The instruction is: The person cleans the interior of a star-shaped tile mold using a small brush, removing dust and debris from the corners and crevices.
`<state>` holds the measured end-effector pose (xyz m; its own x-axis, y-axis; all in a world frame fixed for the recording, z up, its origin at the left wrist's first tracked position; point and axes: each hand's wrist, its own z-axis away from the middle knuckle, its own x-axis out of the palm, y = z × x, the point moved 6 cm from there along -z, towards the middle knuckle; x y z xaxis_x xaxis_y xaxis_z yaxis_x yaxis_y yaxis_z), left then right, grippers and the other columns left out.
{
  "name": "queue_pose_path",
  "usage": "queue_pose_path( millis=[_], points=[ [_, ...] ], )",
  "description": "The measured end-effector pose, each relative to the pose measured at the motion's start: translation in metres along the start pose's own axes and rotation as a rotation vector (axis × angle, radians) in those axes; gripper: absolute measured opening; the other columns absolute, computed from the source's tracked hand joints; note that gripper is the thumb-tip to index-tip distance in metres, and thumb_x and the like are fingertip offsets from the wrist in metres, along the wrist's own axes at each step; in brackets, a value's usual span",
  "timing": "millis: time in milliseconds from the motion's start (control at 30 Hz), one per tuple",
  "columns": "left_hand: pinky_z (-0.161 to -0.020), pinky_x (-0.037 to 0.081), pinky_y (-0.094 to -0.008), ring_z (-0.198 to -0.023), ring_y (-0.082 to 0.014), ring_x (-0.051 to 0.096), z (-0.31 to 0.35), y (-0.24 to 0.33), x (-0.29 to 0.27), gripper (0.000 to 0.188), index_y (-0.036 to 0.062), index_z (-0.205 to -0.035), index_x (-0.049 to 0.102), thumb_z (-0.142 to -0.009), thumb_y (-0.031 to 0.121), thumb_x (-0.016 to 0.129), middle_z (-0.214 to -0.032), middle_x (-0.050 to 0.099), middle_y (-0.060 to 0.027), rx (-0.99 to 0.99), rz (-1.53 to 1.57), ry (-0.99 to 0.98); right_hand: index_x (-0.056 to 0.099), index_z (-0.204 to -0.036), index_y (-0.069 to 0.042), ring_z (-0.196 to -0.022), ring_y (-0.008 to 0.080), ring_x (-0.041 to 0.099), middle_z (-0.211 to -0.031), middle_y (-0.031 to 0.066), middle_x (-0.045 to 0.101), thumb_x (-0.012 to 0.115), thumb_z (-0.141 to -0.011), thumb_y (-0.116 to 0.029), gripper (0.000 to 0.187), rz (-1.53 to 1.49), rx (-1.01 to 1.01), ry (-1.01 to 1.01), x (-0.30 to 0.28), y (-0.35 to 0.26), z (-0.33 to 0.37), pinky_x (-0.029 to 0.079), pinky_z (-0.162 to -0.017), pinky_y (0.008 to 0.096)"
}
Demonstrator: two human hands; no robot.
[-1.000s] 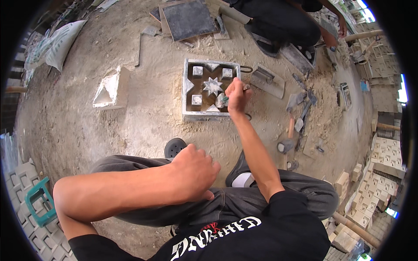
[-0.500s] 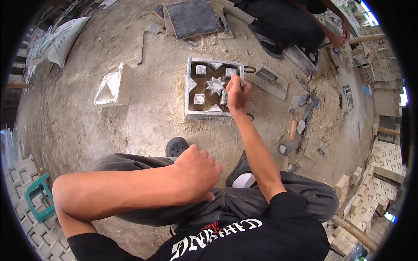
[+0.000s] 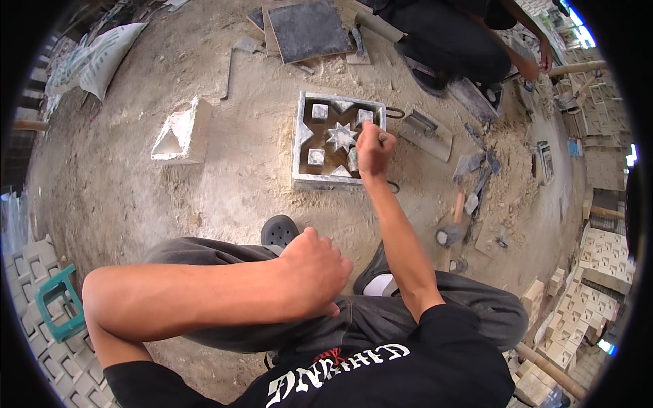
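Observation:
A square metal mould point(image 3: 297, 146) lies on the dusty ground ahead of me. Inside it are an eight-pointed star block point(image 3: 341, 137) in the middle, small square blocks point(image 3: 316, 157) toward the corners and triangular pieces along the walls. My right hand point(image 3: 375, 151) is closed over the mould's right side around what looks like a brush point(image 3: 382, 137); its round handle end pokes out of the fist, and its lower part is mostly hidden. My left hand point(image 3: 316, 266) hangs above my lap, its fingers curled with nothing showing in them.
A white block with a triangular hollow point(image 3: 182, 136) stands left of the mould. To the right lie a plastering trowel point(image 3: 426, 132), a hammer point(image 3: 449, 234) and heaped pale powder point(image 3: 513, 173). Dark square boards point(image 3: 306, 30) lie beyond. Another person point(image 3: 452, 44) crouches at the far right.
My right hand has shifted slightly within the mould's right side, the tool's handle tipping more toward me. The whole view has moved a little; my left hand stays above my lap.

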<state>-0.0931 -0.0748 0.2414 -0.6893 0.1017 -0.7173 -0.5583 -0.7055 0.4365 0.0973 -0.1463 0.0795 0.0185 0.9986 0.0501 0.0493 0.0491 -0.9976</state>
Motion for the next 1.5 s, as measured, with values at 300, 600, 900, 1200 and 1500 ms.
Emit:
queue_pose_path(
  millis=[300,600,900,1200,1500],
  points=[
    [-0.078,0.044,-0.0355,-0.093,-0.0243,0.062,0.001,0.002,0.004,0.06,0.003,-0.104,0.059,-0.08,0.058,0.066,-0.093,0.066,-0.0084,-0.005,0.008,-0.008,0.031,-0.053,-0.01,-0.042,0.0079,0.028,-0.048,-0.001,0.034,0.047,-0.094,-0.014,0.044,-0.212,0.079,-0.082,-0.011,-0.006,0.01,0.021,-0.041,0.0274],
    [-0.076,0.043,-0.035,-0.091,-0.0237,0.062,0.0,0.001,0.0,0.059,0.0034,-0.102,0.059,-0.08,0.057,0.066,-0.092,0.066,-0.0079,-0.011,-0.005,-0.008,0.034,-0.054,-0.004,-0.046,0.0071,0.032,-0.051,-0.0001,0.037,0.048,-0.094,-0.014,0.044,-0.122,-0.187,-0.406,0.001,-0.012,0.019,0.024,-0.043,0.0273],
    [-0.075,0.043,-0.0352,-0.089,-0.0235,0.062,-0.003,0.001,0.001,0.059,0.0031,-0.102,0.059,-0.079,0.057,0.067,-0.09,0.066,-0.0074,-0.004,0.01,-0.012,0.038,-0.053,-0.006,-0.046,0.0053,0.033,-0.051,-0.0018,0.041,0.047,-0.095,-0.016,0.044,0.105,-0.09,-0.359,0.019,-0.01,0.012,0.022,-0.043,0.027],
    [-0.077,0.043,-0.0353,-0.092,-0.0243,0.062,-0.004,0.003,0.001,0.06,0.0024,-0.104,0.059,-0.079,0.057,0.067,-0.093,0.066,-0.0081,0.0,0.005,-0.029,0.03,-0.051,-0.008,-0.042,0.0074,0.027,-0.048,-0.0001,0.035,0.045,-0.094,-0.013,0.045,-0.129,0.108,-0.358,0.016,0.002,-0.004,0.021,-0.041,0.0273],
    [-0.078,0.043,-0.036,-0.094,-0.0248,0.062,-0.005,0.002,0.001,0.062,0.0027,-0.107,0.059,-0.079,0.057,0.066,-0.095,0.066,-0.0088,-0.007,0.009,-0.075,0.035,-0.053,-0.007,-0.043,0.008,0.029,-0.05,-0.0002,0.037,0.045,-0.095,-0.014,0.044,-0.152,0.045,-0.382,0.013,-0.003,-0.002,0.022,-0.042,0.0276]
  ],
)
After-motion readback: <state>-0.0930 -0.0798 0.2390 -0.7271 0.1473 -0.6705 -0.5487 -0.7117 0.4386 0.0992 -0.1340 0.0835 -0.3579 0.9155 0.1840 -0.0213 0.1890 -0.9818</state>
